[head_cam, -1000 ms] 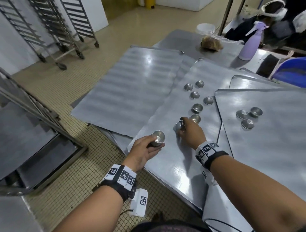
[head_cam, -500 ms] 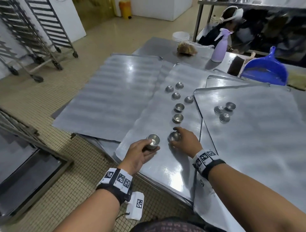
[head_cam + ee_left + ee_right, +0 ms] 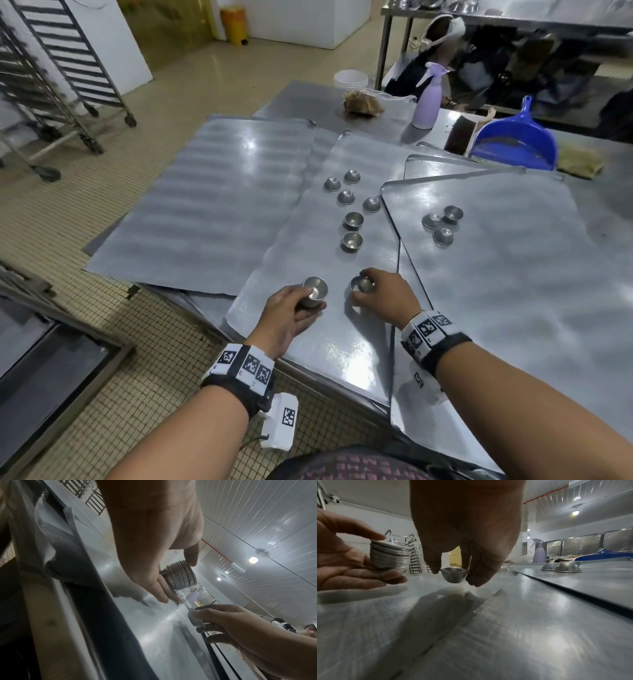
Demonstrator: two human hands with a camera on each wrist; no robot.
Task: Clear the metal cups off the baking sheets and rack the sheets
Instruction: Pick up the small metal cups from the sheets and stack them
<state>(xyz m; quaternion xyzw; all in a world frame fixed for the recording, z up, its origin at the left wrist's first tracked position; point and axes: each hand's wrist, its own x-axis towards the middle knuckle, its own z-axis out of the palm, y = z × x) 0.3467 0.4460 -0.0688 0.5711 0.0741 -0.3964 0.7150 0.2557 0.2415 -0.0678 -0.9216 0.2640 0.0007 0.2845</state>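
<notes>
My left hand (image 3: 291,310) holds a nested stack of metal cups (image 3: 314,291) (image 3: 180,577) (image 3: 390,555) just above the near end of the middle baking sheet (image 3: 325,335). My right hand (image 3: 380,291) pinches a single metal cup (image 3: 361,284) (image 3: 454,576) by its rim, lifted slightly off the same sheet and right of the stack. Several loose cups (image 3: 352,219) lie farther up that sheet, some upside down. Three more cups (image 3: 442,224) sit on the right baking sheet (image 3: 513,274). A bare ridged sheet (image 3: 205,212) lies to the left.
Wheeled tray racks (image 3: 51,78) stand on the floor at far left, and another rack (image 3: 44,342) is close at my lower left. At the table's back are a lilac spray bottle (image 3: 428,99), a blue dustpan (image 3: 513,140), white bowls (image 3: 351,80) and a brown lump (image 3: 363,102).
My right hand has drawn its cup back from the row toward the near end of the sheet, closer to the stack in my left hand. The head view has tilted up.
</notes>
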